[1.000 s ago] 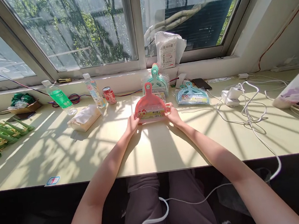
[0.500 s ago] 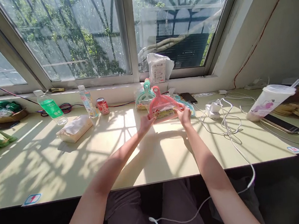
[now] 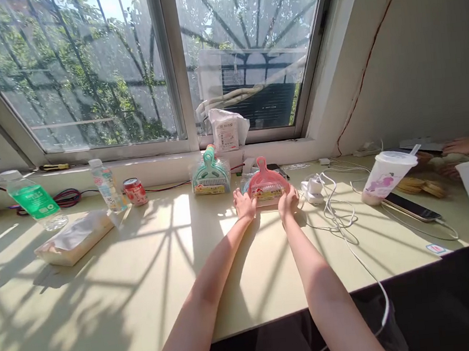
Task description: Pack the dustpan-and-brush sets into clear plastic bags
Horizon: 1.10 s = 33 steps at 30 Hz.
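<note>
A pink packaged mini dustpan-and-brush set [image 3: 265, 183] sits far out on the pale desk [image 3: 144, 274], resting over a blue set that is almost hidden beneath it. My left hand [image 3: 245, 204] grips its left lower corner, fingers curled. My right hand [image 3: 288, 200] grips its right lower corner the same way. A teal set [image 3: 210, 177] stands just to the left, against the window ledge.
On the left are a tissue pack [image 3: 73, 245], a green-label bottle [image 3: 33, 199], a clear bottle [image 3: 107, 186] and a red can [image 3: 135, 191]. On the right lie a white charger with cables [image 3: 324, 197], a lidded cup [image 3: 383, 177], a phone [image 3: 411, 207] and another person's hand [image 3: 466, 146].
Both hands carried the pink set from the desk's middle up and right, then set it down over the blue set. The camera swung right and up.
</note>
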Available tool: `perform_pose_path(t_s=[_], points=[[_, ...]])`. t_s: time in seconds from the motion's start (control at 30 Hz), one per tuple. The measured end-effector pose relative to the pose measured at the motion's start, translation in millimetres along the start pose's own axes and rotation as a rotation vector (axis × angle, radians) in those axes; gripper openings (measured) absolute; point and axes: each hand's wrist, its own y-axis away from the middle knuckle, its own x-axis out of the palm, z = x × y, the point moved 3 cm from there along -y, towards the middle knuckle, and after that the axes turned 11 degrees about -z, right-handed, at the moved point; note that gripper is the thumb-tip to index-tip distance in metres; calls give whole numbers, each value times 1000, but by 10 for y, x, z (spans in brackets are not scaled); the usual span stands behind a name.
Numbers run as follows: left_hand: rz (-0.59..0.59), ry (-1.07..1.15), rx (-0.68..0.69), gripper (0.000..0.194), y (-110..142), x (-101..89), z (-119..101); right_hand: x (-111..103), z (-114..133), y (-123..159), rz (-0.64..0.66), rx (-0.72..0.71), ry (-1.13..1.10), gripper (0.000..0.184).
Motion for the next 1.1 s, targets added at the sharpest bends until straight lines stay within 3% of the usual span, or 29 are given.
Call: perform_pose_path(t_s=[0.1, 0.27, 0.4, 0.47, 0.57, 0.67, 0.73, 0.83, 0.97, 1.1], points=[[28, 13, -133, 57, -138, 83, 34, 87, 7, -58, -23, 154, 183, 56], [-43, -8, -190, 76, -260, 152, 92, 197, 102, -90, 126, 98, 334, 55], [-55, -146, -76, 69, -232, 151, 76, 276, 166, -100, 161, 62, 368, 57], [-125, -243, 13, 63, -184, 122, 47, 313, 191, -106, 166, 54, 375, 55], [-236, -347, 297, 55, -90, 104, -48, 337, 204, -111, 162, 64, 383, 54], [-88, -416, 609, 47, -3, 216, -145, 329, 196, -116, 158, 81, 388, 52], [53, -484, 705, 43, 26, 315, -177, 320, 188, -120, 161, 101, 377, 50], [109, -559, 715, 47, 24, 391, -186, 299, 191, -125, 130, 104, 357, 49], [93, -554, 671, 54, 14, 378, -150, 258, 249, -113, 12, -39, 315, 49], [110, -567, 643, 58, 17, 352, -123, 337, 299, -59, 173, -209, 283, 49]])
